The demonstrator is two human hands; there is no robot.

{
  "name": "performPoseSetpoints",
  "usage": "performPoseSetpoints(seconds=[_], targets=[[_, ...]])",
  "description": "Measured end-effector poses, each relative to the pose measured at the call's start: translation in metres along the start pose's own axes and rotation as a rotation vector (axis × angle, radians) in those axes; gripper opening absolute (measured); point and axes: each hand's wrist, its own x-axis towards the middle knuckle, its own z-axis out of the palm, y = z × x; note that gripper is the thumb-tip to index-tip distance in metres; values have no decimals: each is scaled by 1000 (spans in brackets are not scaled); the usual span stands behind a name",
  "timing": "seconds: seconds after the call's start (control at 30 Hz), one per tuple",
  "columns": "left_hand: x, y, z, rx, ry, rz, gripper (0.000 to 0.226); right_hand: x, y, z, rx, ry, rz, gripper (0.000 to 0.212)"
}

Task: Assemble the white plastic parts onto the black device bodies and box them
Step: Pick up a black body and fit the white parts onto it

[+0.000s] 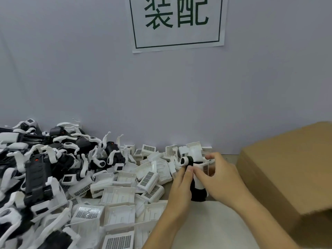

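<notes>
Black device body (pixel 197 192) stands on the table (pixel 212 225), gripped by the left hand (pixel 180 187); the right hand (pixel 217 178) pinches a white plastic part (pixel 198 178) against it. Fitting step underway; next likely needs a firm seating press, then the cardboard box (pixel 291 177).

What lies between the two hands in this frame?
In the head view, the black-and-white device stands between left hand and right hand; both grip it.

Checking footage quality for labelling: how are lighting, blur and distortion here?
Head view: soft, even light with no glare; the hands, left hand and right hand, look slightly motion-blurred around the device; wide-angle bending tilts the cardboard box.
</notes>
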Motion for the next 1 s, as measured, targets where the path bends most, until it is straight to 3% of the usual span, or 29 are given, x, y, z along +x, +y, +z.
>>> performPoseSetpoints(seconds=[0.13, 0.3, 0.43, 0.53, 0.67, 0.77, 0.83, 1.0], targets=[[0, -2, 2, 65, -54, 4, 20, -3, 0, 13, 36, 204, -20, 35], [2, -4, -1, -10, -3, 4, 29, -7, 5, 22, -10, 147, -76, 45], [-1, -1, -2, -28, 1, -19, 17, -8, 5, 25, 55, 219, -171, 32], [4, -3, -4, -38, 108, 11, 20, -9, 4, 26, 56, 106, -240, 33], [4, -1, -3, -48, 184, -19, 24, -12, -2, 25, 282, -22, -31, 42], [3, 1, -1, -68, 184, -55, 25, -16, -9, 23, 592, -174, 185, 40], [2, 3, -1, -64, 170, -58, 24, -17, -10, 23, 719, -193, 231, 36], [2, 5, -1, -36, 159, -20, 21, -13, 0, 26, 618, -74, 204, 36]])
